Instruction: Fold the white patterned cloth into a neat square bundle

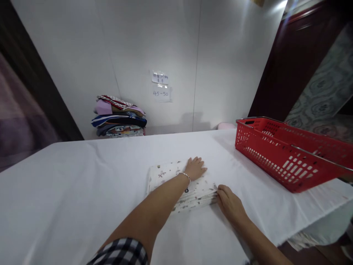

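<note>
A folded white cloth with small dark prints (165,175) lies flat on the white-covered table (68,184). My left hand (195,168), a thin bracelet at its wrist, rests palm down on the cloth's far right part, fingers spread. At the cloth's near right corner my right hand (229,202) touches the stacked folded edges with its fingertips. Whether those fingers pinch the layers is hidden.
A red plastic basket (289,154) with metal handles stands at the table's right edge. A pile of folded colourful clothes (120,117) sits at the back against the white wall, under two paper notes (161,86). A dark wooden door is at far right.
</note>
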Demonstrator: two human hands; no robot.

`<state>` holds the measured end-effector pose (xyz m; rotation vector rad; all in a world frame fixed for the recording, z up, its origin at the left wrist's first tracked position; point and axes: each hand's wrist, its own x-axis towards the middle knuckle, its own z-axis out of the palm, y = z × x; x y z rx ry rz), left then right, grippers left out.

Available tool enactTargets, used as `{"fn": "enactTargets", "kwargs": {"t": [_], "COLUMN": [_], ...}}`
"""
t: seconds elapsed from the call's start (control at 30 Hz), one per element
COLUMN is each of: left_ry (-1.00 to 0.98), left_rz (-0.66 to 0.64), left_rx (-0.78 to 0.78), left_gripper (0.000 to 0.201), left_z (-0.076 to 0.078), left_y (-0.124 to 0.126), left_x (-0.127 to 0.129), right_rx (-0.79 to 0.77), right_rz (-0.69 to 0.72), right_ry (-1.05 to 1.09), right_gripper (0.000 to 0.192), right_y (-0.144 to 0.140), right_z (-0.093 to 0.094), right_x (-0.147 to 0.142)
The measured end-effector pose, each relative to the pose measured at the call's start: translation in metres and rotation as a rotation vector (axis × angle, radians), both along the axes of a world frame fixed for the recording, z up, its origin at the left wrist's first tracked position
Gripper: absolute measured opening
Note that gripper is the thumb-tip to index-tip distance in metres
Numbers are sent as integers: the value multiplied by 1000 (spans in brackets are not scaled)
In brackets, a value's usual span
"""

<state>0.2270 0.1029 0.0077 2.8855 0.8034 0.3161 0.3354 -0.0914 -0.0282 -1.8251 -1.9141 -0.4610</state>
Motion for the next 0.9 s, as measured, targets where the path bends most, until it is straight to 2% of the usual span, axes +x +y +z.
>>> {"fn": "enactTargets", "kwargs": {"t": [0.1, 0.2, 0.47, 0.6, 0.73, 0.83, 0.9], "left_ry": [-19, -58, -106, -67, -80, -11, -11], "left_rz": [20, 22, 2, -13, -39, -32, 33], "left_rx": [13, 0, -87, -216, -263, -282, -259], "left_gripper": [42, 43, 45, 50, 52, 50, 45], "left_z": [-14, -19, -17, -6, 14, 23, 23], "left_y": [9, 11, 12, 9, -10, -33, -49], "left_x": [3, 1, 0, -6, -43, -91, -126], "right_rx": [21, -14, -61, -67, -86, -140, -185], "right_rz": [14, 0, -30, -33, -16, -39, -50], "right_ry": [7, 44, 90, 67, 89, 136, 169], "right_gripper": [20, 22, 23, 22, 22, 22, 22], "right_y": [-3, -6, -11, -15, -19, -19, -18], "right_z": [-3, -3, -13, -20, -23, -20, -18], "right_x": [3, 3, 4, 10, 14, 13, 12]}}
